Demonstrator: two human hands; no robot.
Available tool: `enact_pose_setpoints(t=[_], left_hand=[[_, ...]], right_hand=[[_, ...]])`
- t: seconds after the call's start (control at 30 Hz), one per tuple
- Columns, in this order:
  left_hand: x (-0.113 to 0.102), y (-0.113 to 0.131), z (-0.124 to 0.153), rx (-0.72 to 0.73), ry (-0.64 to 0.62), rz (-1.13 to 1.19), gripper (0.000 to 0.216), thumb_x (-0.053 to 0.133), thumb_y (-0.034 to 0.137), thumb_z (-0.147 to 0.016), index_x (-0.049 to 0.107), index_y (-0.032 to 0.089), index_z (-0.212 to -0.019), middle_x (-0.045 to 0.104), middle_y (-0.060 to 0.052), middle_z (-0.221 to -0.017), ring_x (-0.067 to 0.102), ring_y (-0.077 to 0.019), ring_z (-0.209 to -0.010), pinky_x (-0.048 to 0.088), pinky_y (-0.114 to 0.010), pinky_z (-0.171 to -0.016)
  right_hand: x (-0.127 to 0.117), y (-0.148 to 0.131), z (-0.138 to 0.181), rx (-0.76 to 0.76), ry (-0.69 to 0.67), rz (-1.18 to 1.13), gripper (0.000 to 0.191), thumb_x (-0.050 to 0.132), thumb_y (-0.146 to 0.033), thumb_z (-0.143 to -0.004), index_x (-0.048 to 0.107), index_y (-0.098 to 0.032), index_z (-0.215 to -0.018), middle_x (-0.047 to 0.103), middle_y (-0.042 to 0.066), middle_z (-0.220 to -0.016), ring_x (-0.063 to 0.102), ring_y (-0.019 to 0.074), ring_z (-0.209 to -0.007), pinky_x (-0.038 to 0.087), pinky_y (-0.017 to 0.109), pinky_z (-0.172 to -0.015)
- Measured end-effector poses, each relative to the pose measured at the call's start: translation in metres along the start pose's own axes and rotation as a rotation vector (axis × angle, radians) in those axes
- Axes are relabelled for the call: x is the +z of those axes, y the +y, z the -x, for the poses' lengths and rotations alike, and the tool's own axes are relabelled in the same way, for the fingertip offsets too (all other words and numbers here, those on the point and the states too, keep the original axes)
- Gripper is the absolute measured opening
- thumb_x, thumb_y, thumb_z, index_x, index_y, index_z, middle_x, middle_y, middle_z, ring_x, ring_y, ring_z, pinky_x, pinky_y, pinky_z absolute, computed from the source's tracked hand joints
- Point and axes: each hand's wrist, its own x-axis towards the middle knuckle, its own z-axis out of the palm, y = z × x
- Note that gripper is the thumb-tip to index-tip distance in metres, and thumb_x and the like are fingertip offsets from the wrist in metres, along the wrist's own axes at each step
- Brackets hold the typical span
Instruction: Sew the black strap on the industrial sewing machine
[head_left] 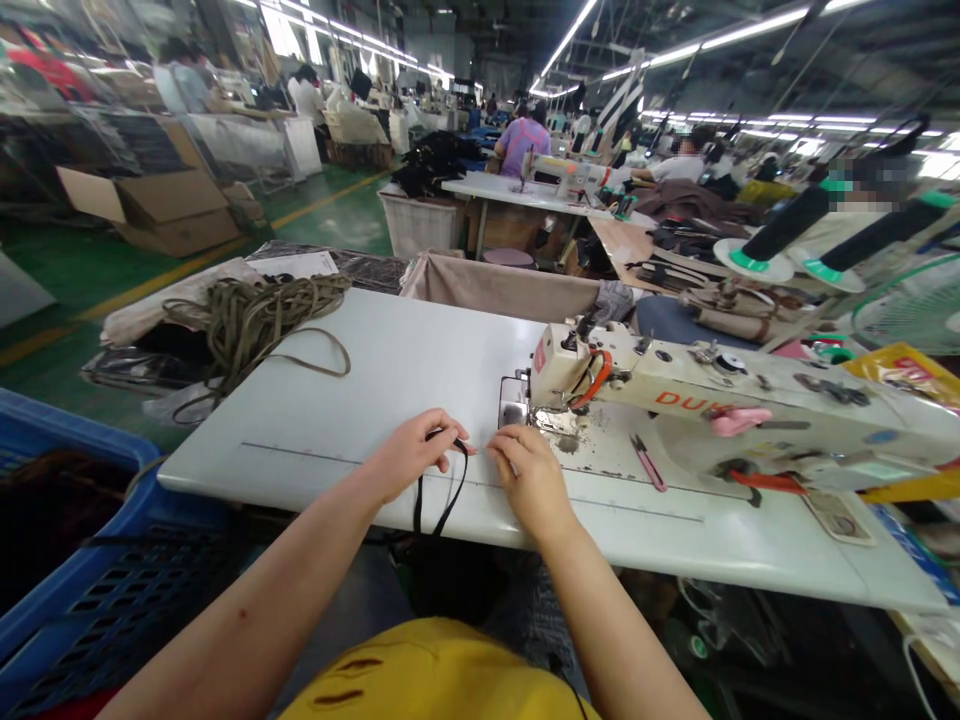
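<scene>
Nearest, we are seeing a yellow garment [442,670] at the bottom, with a blue basket [161,570] standing to the left beside the table [420,345]. Just beyond the garment, a black strip [457,490] is hanging from the fingers of the left hand [424,450], its two lengths dropping side by side over the table's near edge and passing to the left of the right hand [527,475]. The left hand is pinching the strip between thumb and fingers, its palm side turning inward and its forearm slanting in from the near left. The right hand is facing it just beside, back upward, wrist bending, its fingers curling narrowly together; we are not managing to tell whether its tips are gripping anything. Pink-handled snips [649,463] are lying to the right of the right hand, near the sewing machine [675,390], whose needle end is standing just beyond that hand. Farther left, a heap of olive straps [259,325] is spilling onto the table's corner. Far off, we are noticing a co-worker in purple [523,145] sitting near another sewing machine [566,172].
</scene>
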Motion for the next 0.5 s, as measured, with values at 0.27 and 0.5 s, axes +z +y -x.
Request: enact_pose_setpoints(t=[0.27, 0.5], left_hand=[[0.009, -0.012, -0.006, -0.02, 0.012, -0.025, 0.027, 0.062, 0.046, -0.092, 0.059, 0.019, -0.09, 0.077, -0.007, -0.086, 0.07, -0.0182, -0.074, 0.053, -0.03, -0.068], [0.014, -0.003, -0.004, -0.084, -0.027, 0.038, 0.031, 0.07, 0.048, -0.086, 0.058, 0.019, -0.085, 0.076, -0.006, -0.074, 0.066, -0.0162, -0.064, 0.053, -0.03, -0.067]], right_hand=[[-0.011, -0.007, 0.002, 0.054, -0.073, -0.168, 0.013, 0.057, -0.015, -0.095, 0.068, -0.022, -0.092, 0.071, 0.007, -0.098, 0.064, 0.0235, -0.097, 0.051, 0.038, -0.09], [-0.005, -0.019, 0.01, 0.174, -0.149, -0.332, 0.01, 0.06, -0.019, -0.093, 0.063, -0.022, -0.085, 0.061, 0.001, -0.078, 0.058, 0.019, -0.078, 0.045, 0.031, -0.075]])
